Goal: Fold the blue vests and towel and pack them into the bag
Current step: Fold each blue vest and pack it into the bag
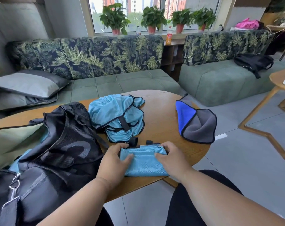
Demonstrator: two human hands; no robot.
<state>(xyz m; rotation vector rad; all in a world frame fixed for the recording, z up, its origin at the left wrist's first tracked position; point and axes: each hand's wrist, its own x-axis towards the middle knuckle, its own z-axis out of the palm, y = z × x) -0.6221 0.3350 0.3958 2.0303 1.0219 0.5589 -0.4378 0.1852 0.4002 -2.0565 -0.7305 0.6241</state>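
Note:
A folded light-blue vest lies at the near edge of the round wooden table. My left hand grips its left end, thumb on top and fingers curled over the far edge. My right hand grips its right end the same way. A crumpled heap of more light-blue vests with black trim sits just behind. The blue and grey towel lies loosely folded at the table's right. A black mesh bag stands slumped on the left.
A green sofa with leaf-print backrests and grey pillows runs behind the table. A second wooden table stands at the right, over grey floor tiles. Potted plants and bottles line the windowsill. A black backpack lies on the right seat.

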